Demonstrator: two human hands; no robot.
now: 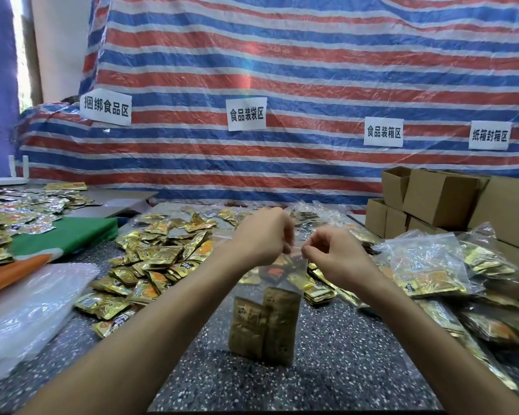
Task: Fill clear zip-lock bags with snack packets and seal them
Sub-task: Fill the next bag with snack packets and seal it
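Observation:
A clear zip-lock bag (282, 283) hangs upright over the speckled table (342, 369), with gold snack packets (264, 327) gathered at its bottom. My left hand (259, 235) pinches the bag's top edge on the left. My right hand (334, 253) pinches the same edge on the right, close beside the left. A wide heap of loose gold packets (159, 259) lies on the table to the left of the bag.
Filled clear bags (429, 265) pile up at the right, with cardboard boxes (441, 202) behind them. A stack of empty clear bags (27, 310) lies at the left near green and orange sheets (72, 235). A striped tarp (282, 85) with paper signs hangs behind.

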